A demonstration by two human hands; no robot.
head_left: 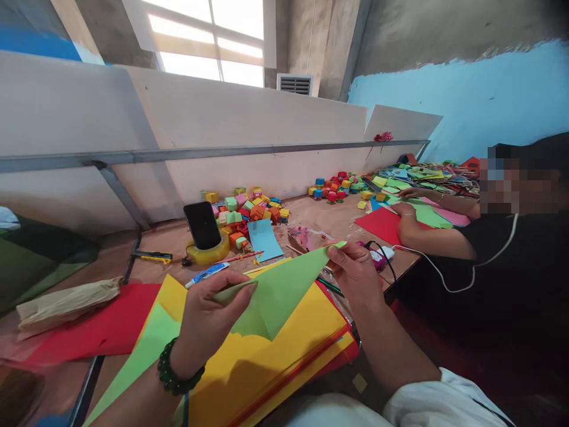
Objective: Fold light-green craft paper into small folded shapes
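Observation:
A folded light green paper sheet point(280, 287) is held in the air between both hands, above a stack of yellow, orange and red paper point(267, 362) at the table's near edge. My left hand point(208, 314), with a dark green bead bracelet at the wrist, pinches the sheet's left corner. My right hand point(353, 273) pinches its upper right corner. Both hands are closed on the paper.
A black phone point(203, 224) leans on a yellow tape roll. Behind it lie piles of small coloured paper cubes point(249, 210), a blue sheet point(264, 238) and a glue tube point(207, 274). A person in black point(489, 249) works at the right over red paper point(382, 224).

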